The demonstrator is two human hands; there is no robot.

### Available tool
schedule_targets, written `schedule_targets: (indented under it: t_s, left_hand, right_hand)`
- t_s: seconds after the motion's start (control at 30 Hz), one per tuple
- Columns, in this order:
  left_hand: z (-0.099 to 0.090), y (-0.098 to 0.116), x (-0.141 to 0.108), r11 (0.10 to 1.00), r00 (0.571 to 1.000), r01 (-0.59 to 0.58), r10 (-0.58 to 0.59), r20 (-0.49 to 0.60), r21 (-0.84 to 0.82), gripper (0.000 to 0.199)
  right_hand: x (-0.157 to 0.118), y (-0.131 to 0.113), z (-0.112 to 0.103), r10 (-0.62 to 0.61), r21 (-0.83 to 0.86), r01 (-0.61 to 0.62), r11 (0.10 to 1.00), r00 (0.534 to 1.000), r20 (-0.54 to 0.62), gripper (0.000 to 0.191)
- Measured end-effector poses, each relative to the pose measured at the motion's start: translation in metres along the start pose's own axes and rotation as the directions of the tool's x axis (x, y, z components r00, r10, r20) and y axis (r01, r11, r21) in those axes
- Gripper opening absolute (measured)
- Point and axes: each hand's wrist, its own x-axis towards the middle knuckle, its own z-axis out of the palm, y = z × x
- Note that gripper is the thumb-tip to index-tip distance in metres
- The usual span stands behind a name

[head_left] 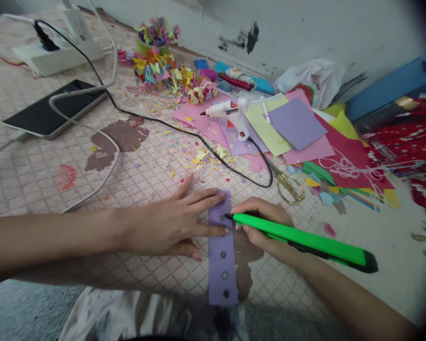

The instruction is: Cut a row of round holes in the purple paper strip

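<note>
My left hand (179,220) lies flat with its fingers spread, and its fingertips rest on a narrow purple paper strip (216,274). Several round holes or dark spots run in a row down the strip. In my right hand (261,220) is a long green pen-like tool (305,234) with a black tip and a black end. Its tip is at one of the round marks, between the fingers of my left hand. My left fingers cover part of the strip, and its near end reaches the edge of the table.
Gold-handled scissors (289,187) lie beyond my right hand. A white glue gun (232,113) rests on coloured paper sheets (300,123), its black cord crossing the quilted cloth. Paper scraps lie in the middle. A tablet (53,106) and a power strip (58,57) are at left.
</note>
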Motion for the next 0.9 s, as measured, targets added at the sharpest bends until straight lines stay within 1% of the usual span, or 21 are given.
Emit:
schedule_targets:
  t_s: [0.17, 0.23, 0.33, 0.43, 0.53, 0.63, 0.7, 0.8, 0.9]
  left_hand:
    - [0.001, 0.000, 0.000, 1.000, 1.000, 0.007, -0.008, 0.014, 0.023, 0.058]
    - [0.001, 0.001, 0.000, 0.999, 1.000, 0.008, -0.009, 0.019, 0.031, 0.058]
    - [0.004, 0.002, 0.000, 0.999, 1.000, 0.018, -0.019, 0.015, 0.048, 0.057]
    - [0.008, 0.002, -0.001, 0.997, 1.000, 0.023, -0.022, -0.012, 0.069, 0.057]
    - [0.012, 0.002, -0.002, 0.996, 0.999, 0.022, -0.020, -0.027, 0.089, 0.058]
    - [0.012, 0.003, -0.002, 0.996, 1.000, 0.024, -0.022, -0.022, 0.086, 0.056]
    - [0.012, 0.003, -0.002, 0.997, 1.000, 0.028, -0.027, -0.015, 0.078, 0.056]
    - [0.011, 0.004, -0.002, 0.997, 0.999, 0.029, -0.027, -0.025, 0.076, 0.057]
    - [0.011, 0.004, -0.001, 0.995, 0.999, 0.034, -0.031, -0.034, 0.090, 0.056]
  right_hand:
    - [-0.001, -0.003, -0.001, -0.058, -0.028, 0.060, 0.998, 0.996, 0.063, 0.029]
    - [-0.002, -0.005, 0.000, -0.059, -0.031, 0.062, 0.998, 0.995, 0.076, 0.029]
    - [-0.003, -0.006, 0.004, -0.028, -0.050, 0.030, 0.998, 0.999, 0.039, 0.029]
    - [-0.004, -0.003, 0.006, -0.005, -0.029, 0.005, 1.000, 1.000, 0.012, 0.026]
    - [-0.007, 0.003, 0.005, 0.017, 0.081, -0.016, 0.997, 1.000, -0.011, 0.023]
    - [-0.009, 0.008, 0.004, 0.073, 0.173, -0.065, 0.983, 0.997, -0.039, 0.021]
    - [-0.009, 0.008, 0.004, 0.082, 0.169, -0.072, 0.983, 0.995, -0.053, 0.023]
    - [-0.006, 0.004, 0.005, 0.051, 0.137, -0.042, 0.990, 0.997, -0.063, 0.025]
    - [-0.003, -0.001, 0.006, 0.033, 0.096, -0.026, 0.995, 0.997, -0.073, 0.023]
